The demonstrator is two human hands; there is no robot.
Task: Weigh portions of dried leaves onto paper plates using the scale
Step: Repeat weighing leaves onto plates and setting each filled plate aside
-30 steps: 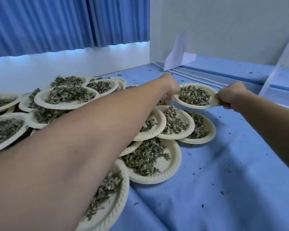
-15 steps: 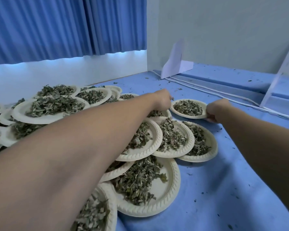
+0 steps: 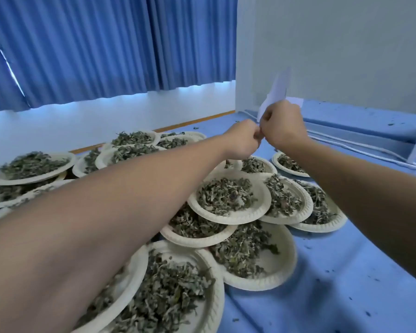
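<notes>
Both bare arms reach out over a spread of overlapping cream paper plates [image 3: 228,218], each heaped with crumpled grey-green dried leaves [image 3: 222,197], laid on a blue cloth-covered surface [image 3: 334,296]. The left hand [image 3: 241,140] and the right hand [image 3: 282,127] meet knuckle to knuckle in the air above the far plates, both curled closed; whether either pinches anything between its fingertips cannot be told, since the contact point is hidden. No scale shows anywhere in view.

The risks lie mostly under the arms. The left forearm passes low over the stacked plates near the bottom of the view, and a dip of the elbow could catch a rim and tip a weighed portion into its neighbour (which would spoil both weights). The plates rest partly on one another, so a nudge to one likely shifts several. If the hands are rubbing off clinging flakes, the crumbs would fall onto the small far plate [image 3: 289,164] below and alter its portion. Loose flecks already dot the cloth, and a white cord [image 3: 360,150] runs just beyond the plates, where a withdrawing wrist could snag it.
</notes>
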